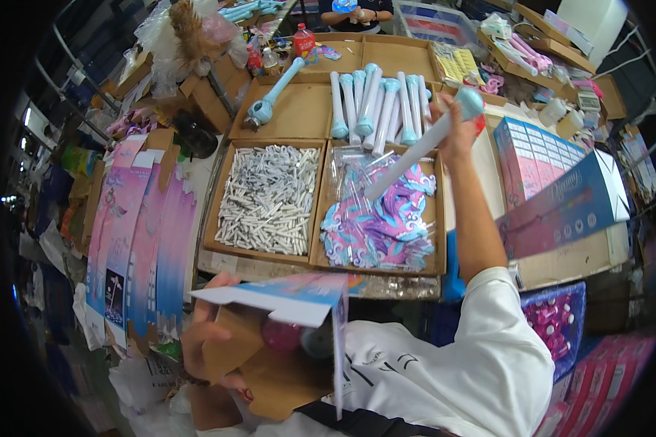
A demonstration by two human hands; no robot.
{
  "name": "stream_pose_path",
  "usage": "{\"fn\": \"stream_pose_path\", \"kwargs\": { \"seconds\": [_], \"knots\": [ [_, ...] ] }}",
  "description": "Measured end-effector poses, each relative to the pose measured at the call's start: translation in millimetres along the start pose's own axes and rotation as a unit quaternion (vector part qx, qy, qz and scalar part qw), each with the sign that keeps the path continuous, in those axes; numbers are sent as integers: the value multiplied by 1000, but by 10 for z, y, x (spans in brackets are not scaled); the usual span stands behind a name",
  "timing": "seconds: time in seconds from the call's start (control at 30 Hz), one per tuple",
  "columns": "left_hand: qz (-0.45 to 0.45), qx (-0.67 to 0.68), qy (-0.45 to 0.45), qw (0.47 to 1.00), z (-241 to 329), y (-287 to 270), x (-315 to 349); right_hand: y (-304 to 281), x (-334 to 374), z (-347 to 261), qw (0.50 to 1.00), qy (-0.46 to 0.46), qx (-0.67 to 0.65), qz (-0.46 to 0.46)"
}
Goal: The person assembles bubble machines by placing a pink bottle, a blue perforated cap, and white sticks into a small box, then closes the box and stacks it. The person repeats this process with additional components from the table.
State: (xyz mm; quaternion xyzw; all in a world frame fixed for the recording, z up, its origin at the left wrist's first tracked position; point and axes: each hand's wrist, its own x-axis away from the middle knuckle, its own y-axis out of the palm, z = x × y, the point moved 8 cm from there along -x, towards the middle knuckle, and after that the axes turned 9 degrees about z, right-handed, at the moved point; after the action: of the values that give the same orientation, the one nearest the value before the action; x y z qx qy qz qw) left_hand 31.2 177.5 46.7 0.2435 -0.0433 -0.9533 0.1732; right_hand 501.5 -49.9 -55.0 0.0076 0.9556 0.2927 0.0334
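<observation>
Far side: co-worker point(368, 16) in dark top, red-labelled bottle point(303, 40) to their left, clear bin point(415, 33) to their right. Left: clear plastic bags point(222, 44) around a brown bristly tuft point(185, 28), metal poles point(71, 86) further out. Lower right: blue basket point(579, 328), pink bottles point(549, 320) inside. Lower left: white plastic bag point(135, 382).

1 left hand point(202, 338), bare, low, curled in grip; 1 right hand point(456, 138), bare, raised, closed, forearm point(478, 222) outstretched.

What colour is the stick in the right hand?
The stick is white with a pale blue end; the head view shows it best.
</observation>
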Motion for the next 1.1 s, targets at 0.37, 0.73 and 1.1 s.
{"fn": "stream_pose_path", "kwargs": {
  "seconds": [0.37, 0.73, 1.1],
  "knots": [
    [-132, -106, 145, 975, 193, 15, 118, 577, 2080, -2953, 920, -244, -142, -271],
    [-148, -93, 213, 961, 215, 74, 170, 884, 3516, -2905, 873, -186, -310, -326],
    [-170, -126, 212, 954, 231, 119, 160, 1656, 4176, -2234, 548, -367, 552, -511]
  ]
}}
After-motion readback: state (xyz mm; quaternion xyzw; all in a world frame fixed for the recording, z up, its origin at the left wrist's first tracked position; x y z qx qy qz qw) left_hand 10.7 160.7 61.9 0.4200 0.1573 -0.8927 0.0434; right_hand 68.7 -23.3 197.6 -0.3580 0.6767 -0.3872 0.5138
